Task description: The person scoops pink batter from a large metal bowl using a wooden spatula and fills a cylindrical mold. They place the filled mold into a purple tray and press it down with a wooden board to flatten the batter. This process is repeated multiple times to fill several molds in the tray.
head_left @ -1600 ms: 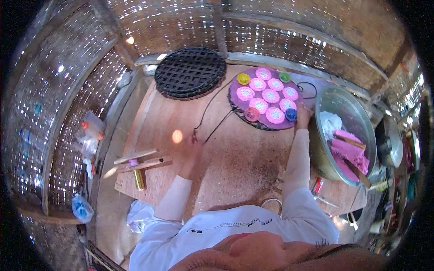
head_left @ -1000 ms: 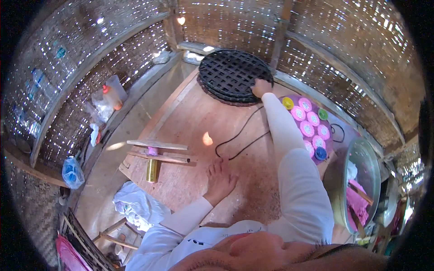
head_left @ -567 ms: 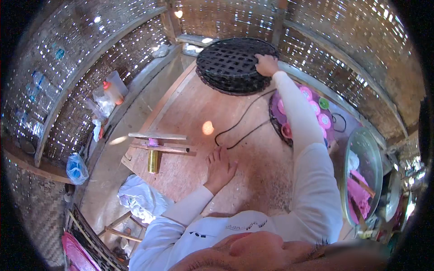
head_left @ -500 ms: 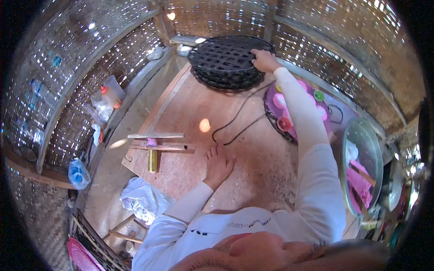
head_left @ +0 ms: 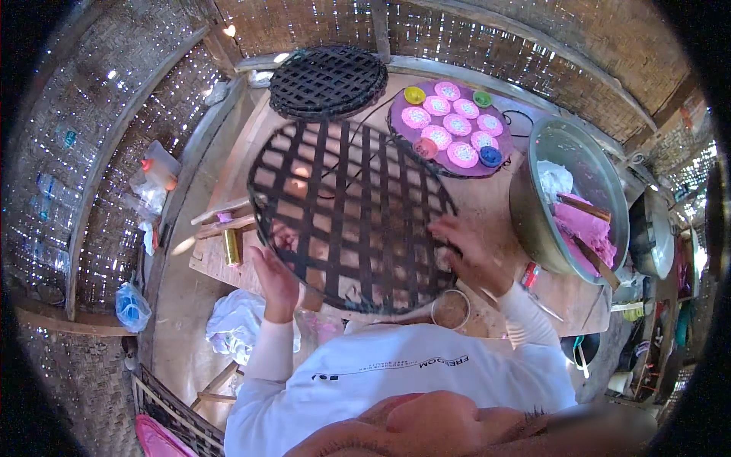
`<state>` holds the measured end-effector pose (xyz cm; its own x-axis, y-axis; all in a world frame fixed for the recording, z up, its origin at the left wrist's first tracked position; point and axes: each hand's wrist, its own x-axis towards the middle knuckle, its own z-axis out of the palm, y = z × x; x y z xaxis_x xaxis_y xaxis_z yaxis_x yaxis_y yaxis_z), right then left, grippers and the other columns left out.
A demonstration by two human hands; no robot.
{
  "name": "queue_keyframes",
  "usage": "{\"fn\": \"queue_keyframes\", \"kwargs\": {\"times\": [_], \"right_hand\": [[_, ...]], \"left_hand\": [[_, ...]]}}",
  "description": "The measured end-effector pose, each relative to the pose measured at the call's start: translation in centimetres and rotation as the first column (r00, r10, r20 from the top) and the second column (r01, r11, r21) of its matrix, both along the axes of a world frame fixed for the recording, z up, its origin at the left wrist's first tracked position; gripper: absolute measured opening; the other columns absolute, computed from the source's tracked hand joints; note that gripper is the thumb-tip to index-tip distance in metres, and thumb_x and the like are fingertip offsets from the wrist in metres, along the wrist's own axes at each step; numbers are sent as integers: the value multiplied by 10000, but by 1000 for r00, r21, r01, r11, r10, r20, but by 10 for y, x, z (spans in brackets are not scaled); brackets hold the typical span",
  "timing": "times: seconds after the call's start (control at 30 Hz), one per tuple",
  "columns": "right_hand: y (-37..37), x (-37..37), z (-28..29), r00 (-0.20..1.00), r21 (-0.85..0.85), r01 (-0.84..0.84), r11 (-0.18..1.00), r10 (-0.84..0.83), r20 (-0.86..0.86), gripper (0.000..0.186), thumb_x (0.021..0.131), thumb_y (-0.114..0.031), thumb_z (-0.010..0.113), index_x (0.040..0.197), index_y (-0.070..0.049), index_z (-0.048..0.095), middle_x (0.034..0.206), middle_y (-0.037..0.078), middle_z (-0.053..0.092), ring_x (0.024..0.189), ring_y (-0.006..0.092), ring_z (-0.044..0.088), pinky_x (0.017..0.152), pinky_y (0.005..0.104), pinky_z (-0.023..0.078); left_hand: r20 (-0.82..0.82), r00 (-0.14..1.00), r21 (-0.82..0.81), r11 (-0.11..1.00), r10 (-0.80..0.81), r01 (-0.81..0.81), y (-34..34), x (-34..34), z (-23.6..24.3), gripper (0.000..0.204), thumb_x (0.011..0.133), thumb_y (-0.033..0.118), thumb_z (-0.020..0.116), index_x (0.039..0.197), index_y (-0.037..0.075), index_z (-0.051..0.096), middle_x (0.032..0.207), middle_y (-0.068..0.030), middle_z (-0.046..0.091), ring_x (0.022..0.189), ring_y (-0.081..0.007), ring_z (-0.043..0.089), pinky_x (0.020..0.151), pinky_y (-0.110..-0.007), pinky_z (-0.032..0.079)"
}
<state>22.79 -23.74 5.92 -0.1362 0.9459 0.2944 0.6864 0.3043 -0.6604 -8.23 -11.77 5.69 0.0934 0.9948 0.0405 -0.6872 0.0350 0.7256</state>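
Observation:
A round, dark lattice-woven tray (head_left: 346, 202) is held up in front of me over the table, its near edge close to my body. My left hand (head_left: 277, 279) grips its left rim, with fingers showing through the gaps beneath. On the opposite rim my right hand (head_left: 476, 255) is closed, fingers lying over the edge. Behind it sits a stack of similar woven trays (head_left: 327, 80). To the right of that stack lies a purple-covered round tray (head_left: 449, 166) bearing several pink-and-white rounds and small coloured cups.
A large basin (head_left: 529, 240) with pink dough (head_left: 582, 228) and wooden sticks stands at the right of the wooden table (head_left: 247, 164). A gold can (head_left: 232, 247) and wooden sticks lie at the left. A white cloth (head_left: 236, 324) is at the lower left. Woven walls enclose the space.
One woven tray has come off the far stack and toward me. My right hand has drawn back from the stack, and my left hand has moved from the tabletop to the tray's rim.

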Motion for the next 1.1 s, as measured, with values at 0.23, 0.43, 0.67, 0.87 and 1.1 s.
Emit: {"fn": "queue_keyframes", "kwargs": {"times": [0.23, 0.43, 0.67, 0.87, 1.1], "right_hand": [[-33, -23, -42, 999, -92, -46, 995, 45, -9, 434, 787, -41, 538, 1215, -41, 466, 1200, 219, 422, 1177, 378, 365, 1002, 442, 286], [-32, -14, -51, 997, -107, -72, 992, 76, 30, 515, 745, -35, 560, 1245, -77, 442, 1212, 211, 412, 1178, 393, 356, 1011, 529, 245], [-40, 6, -39, 959, -121, -102, 987, 130, 252, 468, 759, -53, 566, 1218, -63, 470, 1190, 227, 434, 1144, 397, 392, 991, 497, 285], [-29, -6, -42, 918, -102, -73, 992, 107, 382, 463, 742, -46, 595, 1193, -83, 496, 1186, 237, 448, 1135, 391, 415, 981, 445, 328], [-8, -1, -43, 845, 41, -67, 997, 35, 533, 400, 781, -80, 559, 1175, -38, 498, 1224, 224, 443, 1108, 387, 439, 948, 451, 342]], "left_hand": [[-303, 953, -68, 997, 5, -26, -46, -27, -40, 344, 913, 281, 457, 1178, 63, 468, 1068, -54, 547, 967, -165, 507, 864, -321, 389], [-518, 820, 64, 967, 244, -248, -70, -16, -22, 452, 902, 81, 415, 1339, 45, 307, 1202, -68, 469, 1026, -139, 487, 908, -301, 387], [-792, 531, 235, 954, 300, -188, -110, -29, -81, 401, 839, -16, 412, 1239, 5, 414, 1079, -108, 544, 982, -206, 535, 868, -304, 416], [-918, -29, 394, 903, 395, -174, -121, -46, -76, 376, 713, 19, 503, 1084, 31, 563, 897, -201, 589, 835, -346, 565, 748, -428, 446], [-826, 136, 520, 832, 548, -195, -193, -94, -34, 232, 739, 127, 628, 949, 32, 597, 799, -143, 600, 715, -295, 582, 636, -368, 460]]}}
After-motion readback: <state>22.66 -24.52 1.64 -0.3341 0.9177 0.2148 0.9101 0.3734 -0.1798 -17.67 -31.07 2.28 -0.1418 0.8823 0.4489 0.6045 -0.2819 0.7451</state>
